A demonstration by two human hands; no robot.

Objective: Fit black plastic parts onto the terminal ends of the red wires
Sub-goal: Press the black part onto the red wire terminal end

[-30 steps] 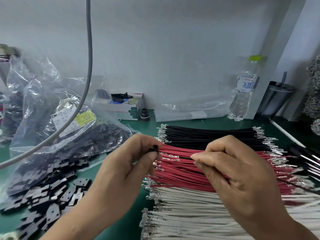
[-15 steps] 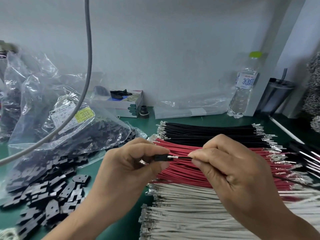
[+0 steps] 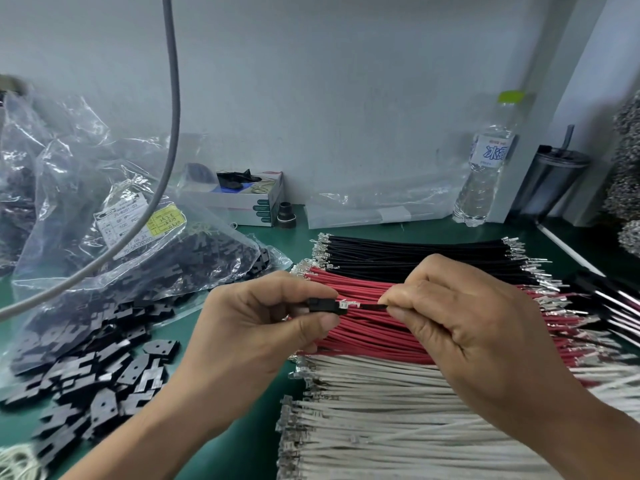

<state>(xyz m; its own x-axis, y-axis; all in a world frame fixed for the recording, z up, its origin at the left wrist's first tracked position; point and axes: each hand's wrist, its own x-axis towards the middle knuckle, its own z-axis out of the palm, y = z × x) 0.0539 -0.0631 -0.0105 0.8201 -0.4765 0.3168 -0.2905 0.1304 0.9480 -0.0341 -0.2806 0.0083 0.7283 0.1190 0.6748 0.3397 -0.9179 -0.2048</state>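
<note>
Pinching a black plastic part (image 3: 320,304) between thumb and forefinger, the left hand (image 3: 263,327) holds it level, its grip narrow and closed on the part. Just right of that grip, the right hand (image 3: 464,327) pinches a wire (image 3: 372,306) whose insulation reads dark in the fingers' shade; colour uncertain. Its metal terminal (image 3: 347,303) bridges the gap between the two grips, tip touching the mouth of the part; how deep it sits, cannot tell.

Head view, surroundings. Directly beneath and behind both grips: three flat bundles of terminated wires on the green worktop (image 3: 242,441). Black wires (image 3: 415,254) lie farthest, red wires (image 3: 367,337) in the middle under the hands, white wires (image 3: 398,427) nearest. Each too many to count. The hands cover part of the red bundle.

Left of the left grip: a loose heap of black plastic pieces (image 3: 90,379), dozens, spilling from one clear bag (image 3: 138,244) with labels. More bags lie beyond it, at the frame's left edge. One grey cable (image 3: 171,133) hangs across in front of the bag.

Beyond the grips, along the wall: one small box (image 3: 252,202), one small black cap (image 3: 286,215), one flat clear bag (image 3: 377,206), one water bottle (image 3: 485,168), one dark tumbler with straw (image 3: 550,181).
</note>
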